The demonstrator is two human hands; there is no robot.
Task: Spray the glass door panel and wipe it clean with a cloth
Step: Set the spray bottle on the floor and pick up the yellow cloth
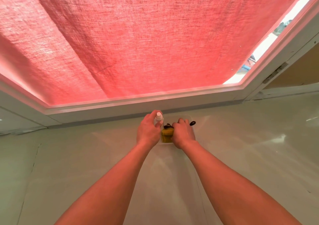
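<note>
Lifting both could go sideways: your left hand (148, 132) grips the bottle (158, 117), your right hand (183, 133) clutches the cloth (166, 134). That cord (192, 123) just past your right hand might snag.

Left hand (148, 131) round bottle (159, 119), right hand (183, 133) against cloth (166, 135)

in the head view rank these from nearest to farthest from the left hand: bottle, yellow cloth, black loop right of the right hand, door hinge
1. The bottle: in the left hand's grip.
2. The cloth: just right of that hand.
3. The black loop: further right, past the right hand.
4. The hinge: far up and right, on the door frame.
</note>
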